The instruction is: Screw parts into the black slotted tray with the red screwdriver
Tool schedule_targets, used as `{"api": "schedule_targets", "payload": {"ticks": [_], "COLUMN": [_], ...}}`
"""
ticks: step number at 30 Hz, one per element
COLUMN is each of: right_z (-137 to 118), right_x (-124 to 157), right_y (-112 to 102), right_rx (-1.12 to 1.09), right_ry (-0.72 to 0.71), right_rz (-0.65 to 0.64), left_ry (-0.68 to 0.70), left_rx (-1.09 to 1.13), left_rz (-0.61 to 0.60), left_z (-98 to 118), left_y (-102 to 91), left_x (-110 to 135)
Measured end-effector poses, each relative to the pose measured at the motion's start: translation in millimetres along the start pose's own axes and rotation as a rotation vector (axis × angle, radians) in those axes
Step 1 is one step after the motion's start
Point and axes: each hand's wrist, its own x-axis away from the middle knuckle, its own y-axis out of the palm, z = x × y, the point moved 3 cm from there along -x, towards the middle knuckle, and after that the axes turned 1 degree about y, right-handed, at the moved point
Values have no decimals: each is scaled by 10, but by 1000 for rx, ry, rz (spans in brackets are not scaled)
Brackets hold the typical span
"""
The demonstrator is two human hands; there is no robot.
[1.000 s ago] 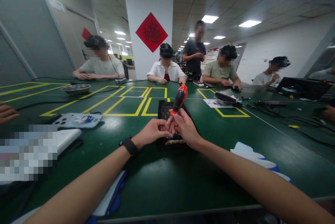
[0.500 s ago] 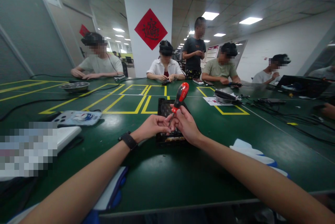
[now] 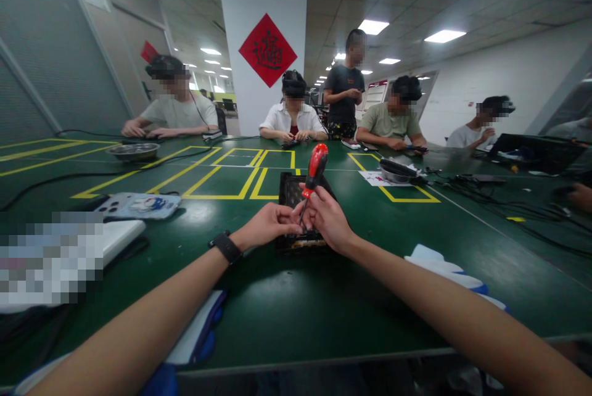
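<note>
A screwdriver [image 3: 316, 168] with a red and black handle stands nearly upright, its handle leaning a little to the right. My right hand [image 3: 327, 214] is closed on it, fingers round the lower handle and the top of the shaft. Close to the shaft's lower end, my left hand [image 3: 272, 223] has its fingertips pinched together; whether they grip the shaft or some small part is too fine to see. Both hands are over a black tray-like case [image 3: 287, 189] on the green table, which they partly cover. The screwdriver's tip is hidden among the fingers.
A phone [image 3: 139, 205] and a white box-like object [image 3: 123, 239] lie to the left. Blue-and-white gloves [image 3: 197, 328] rest near the front edge, others [image 3: 444, 266] at right. Metal bowls [image 3: 134, 152] and cables [image 3: 509, 211] lie farther off. Several people sit opposite.
The screwdriver's handle has tipped slightly to the left and is a little more upright. Both hands keep almost the same place over the black case.
</note>
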Motion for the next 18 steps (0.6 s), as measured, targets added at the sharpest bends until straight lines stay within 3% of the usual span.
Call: {"api": "schedule_targets", "payload": {"ticks": [4, 10, 18], "right_z": [-3, -7, -19], "right_x": [1, -3, 16], "right_y": [0, -1, 16], "right_rx": [-65, -36, -56], "right_ry": [19, -24, 3], "right_rz": [-25, 9, -33], "left_ry": [25, 14, 32], "left_rx": [-18, -17, -5], "left_rz": [-66, 32, -83], "left_z": [43, 5, 33], "left_y": [-16, -17, -14], "left_x": [19, -22, 4]}}
